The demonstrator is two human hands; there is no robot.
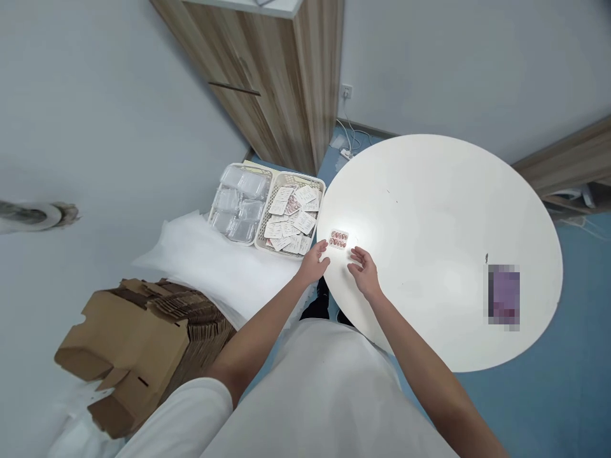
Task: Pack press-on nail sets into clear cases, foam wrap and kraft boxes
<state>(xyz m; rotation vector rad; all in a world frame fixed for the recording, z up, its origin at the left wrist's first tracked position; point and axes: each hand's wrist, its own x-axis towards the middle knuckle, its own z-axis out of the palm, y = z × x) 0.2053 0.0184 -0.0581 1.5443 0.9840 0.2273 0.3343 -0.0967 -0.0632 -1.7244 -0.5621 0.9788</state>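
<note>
A small pale card with two rows of reddish oval pieces, resembling press-on nails (338,239), lies flat near the left edge of the round white table (429,191). My left hand (314,262) is just left of the card, its fingertips close to the card's lower left corner; whether they touch it I cannot tell. Its thumb and fingers are apart. On the card's other side, my right hand (363,270) hovers over the table with curved, parted fingers and holds nothing.
Left of the table, one basket (256,240) holds printed cards and another basket (213,207) holds clear plastic cases. White foam sheets (191,248) and stacked folded cardboard boxes (128,331) are further left. A blurred purple item (505,296) lies on the table's right. A wooden cabinet (267,83) stands behind.
</note>
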